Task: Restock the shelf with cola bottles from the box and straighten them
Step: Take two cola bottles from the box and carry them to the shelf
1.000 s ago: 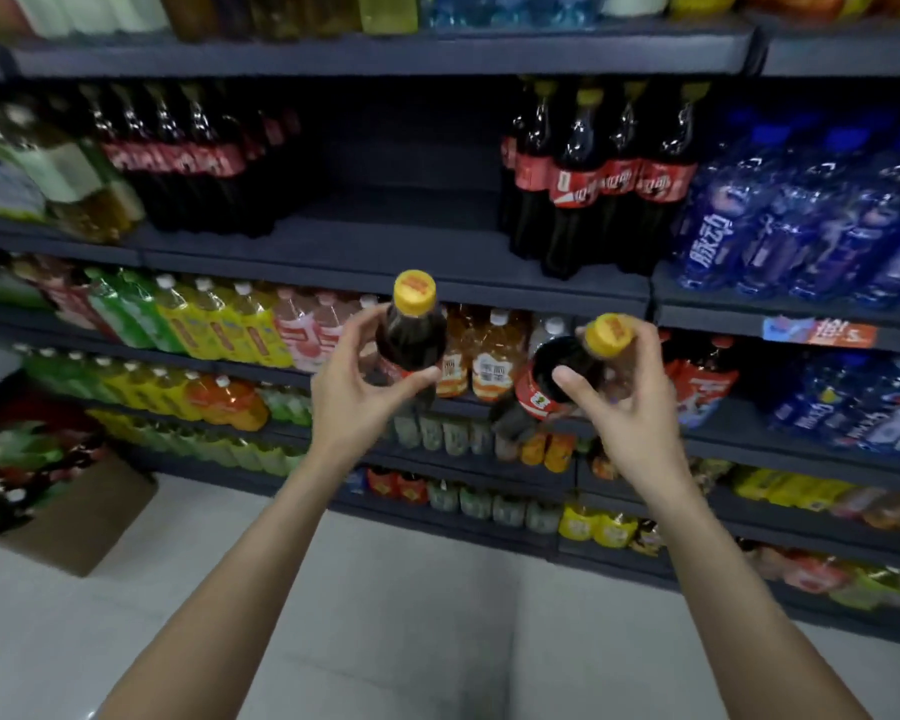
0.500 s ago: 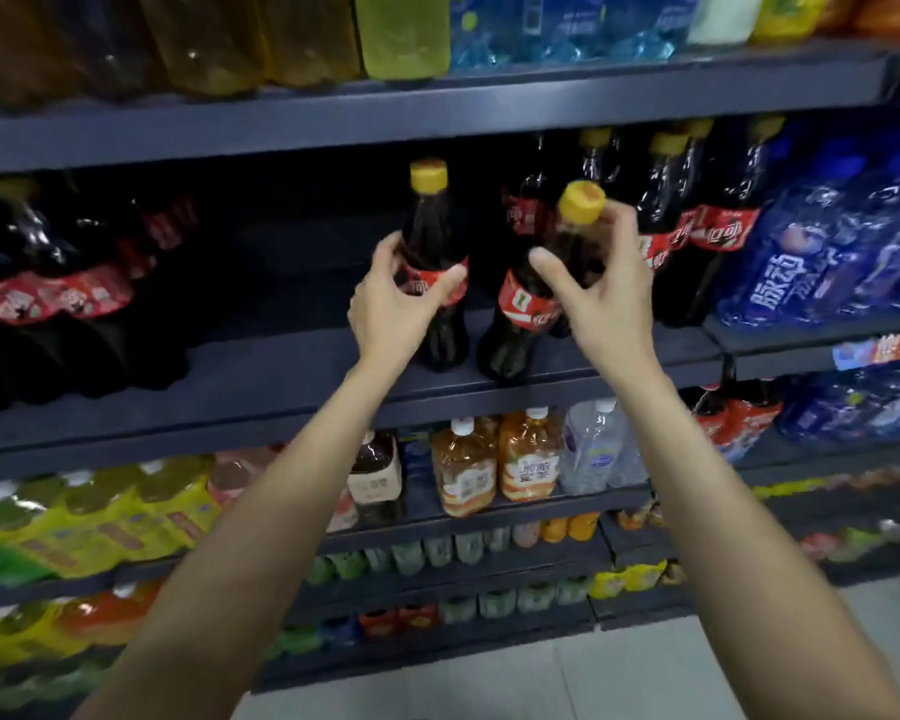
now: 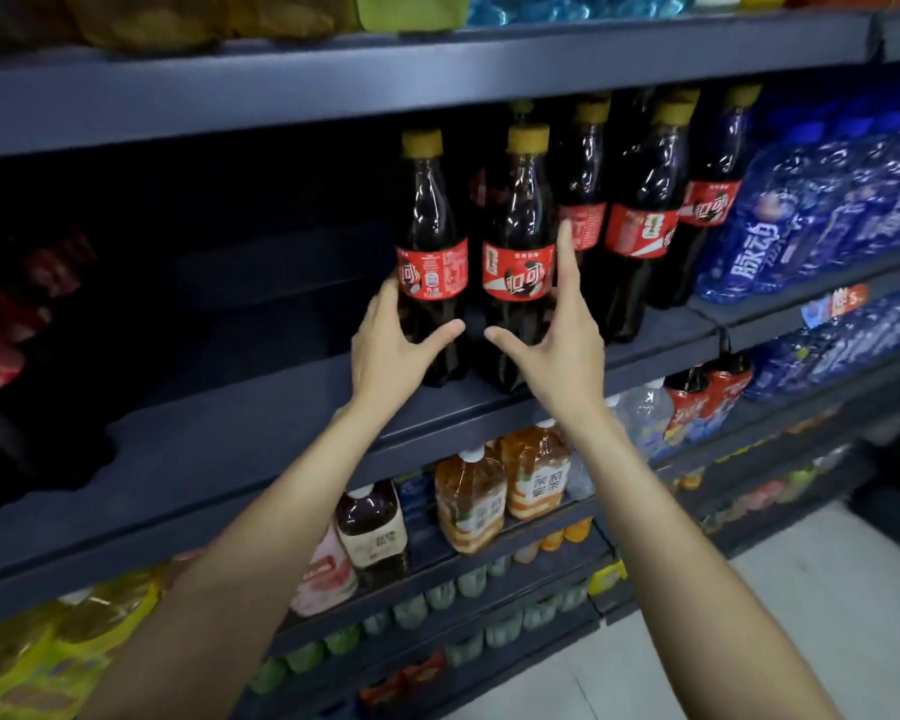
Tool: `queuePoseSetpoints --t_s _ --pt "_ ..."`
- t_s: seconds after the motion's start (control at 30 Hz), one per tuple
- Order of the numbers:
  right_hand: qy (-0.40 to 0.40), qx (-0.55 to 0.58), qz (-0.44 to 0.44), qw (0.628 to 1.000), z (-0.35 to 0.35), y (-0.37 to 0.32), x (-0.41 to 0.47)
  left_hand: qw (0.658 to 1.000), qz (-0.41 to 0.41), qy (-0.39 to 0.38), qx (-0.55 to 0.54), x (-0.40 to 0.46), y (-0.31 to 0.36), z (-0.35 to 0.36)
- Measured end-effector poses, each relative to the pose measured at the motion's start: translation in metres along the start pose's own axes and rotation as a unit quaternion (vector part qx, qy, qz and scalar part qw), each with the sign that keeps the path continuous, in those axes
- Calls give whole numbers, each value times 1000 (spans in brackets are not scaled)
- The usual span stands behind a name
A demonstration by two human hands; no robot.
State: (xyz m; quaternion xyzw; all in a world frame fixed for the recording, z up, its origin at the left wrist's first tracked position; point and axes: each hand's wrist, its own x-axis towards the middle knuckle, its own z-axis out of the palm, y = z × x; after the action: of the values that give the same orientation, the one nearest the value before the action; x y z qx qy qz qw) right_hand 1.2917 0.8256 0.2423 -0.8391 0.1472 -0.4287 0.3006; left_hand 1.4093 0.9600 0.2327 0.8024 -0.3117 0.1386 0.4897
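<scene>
Up on the dark blue-grey metal shelf (image 3: 261, 439), two dark plastic cola bottles with yellow caps and red labels stand upright side by side near the front edge. The left hand (image 3: 388, 350) is wrapped around the lower body of the left cola bottle (image 3: 431, 252), thumb across the near face and the other fingers curled behind it on the left. The right hand (image 3: 559, 350) cups the right cola bottle (image 3: 518, 252) the same way, thumb pointing left across its lower body and the fingers (image 3: 566, 252) stretched up along its right side to the height of the label. Both hands look closed on their bottles, though the grip of the far fingers is hidden behind the dark plastic, so how firmly they press is hard to judge. The two bottles are just beside each other, with a narrow gap between them.

To the right and further back stands a row of like cola bottles (image 3: 645, 215), just beside the right one. Right of those sit blue-wrapped water bottles (image 3: 801, 215). Left of the hands the shelf is bare and dark. On the shelf below stand orange tea bottles (image 3: 500, 491).
</scene>
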Motion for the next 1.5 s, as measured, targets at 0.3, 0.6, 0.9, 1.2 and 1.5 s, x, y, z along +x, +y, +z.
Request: queuePoseSetpoints --t_s 0.3,0.6,0.9,1.2,1.5 --pt "12 -14 67 998 53 -6 45 998 -53 35 -12 102 -28 45" --pt "1 -123 95 988 61 -11 55 997 -50 13 -60 132 -42 57" --pt "-108 -126 63 984 28 -11 29 973 -107 -123 163 82 -8 28" --pt "-47 -125 -67 989 -102 26 -56 998 -35 34 49 -84 100 15" --pt "-108 -194 115 968 -295 169 -265 988 -34 -127 -87 -292 180 199"
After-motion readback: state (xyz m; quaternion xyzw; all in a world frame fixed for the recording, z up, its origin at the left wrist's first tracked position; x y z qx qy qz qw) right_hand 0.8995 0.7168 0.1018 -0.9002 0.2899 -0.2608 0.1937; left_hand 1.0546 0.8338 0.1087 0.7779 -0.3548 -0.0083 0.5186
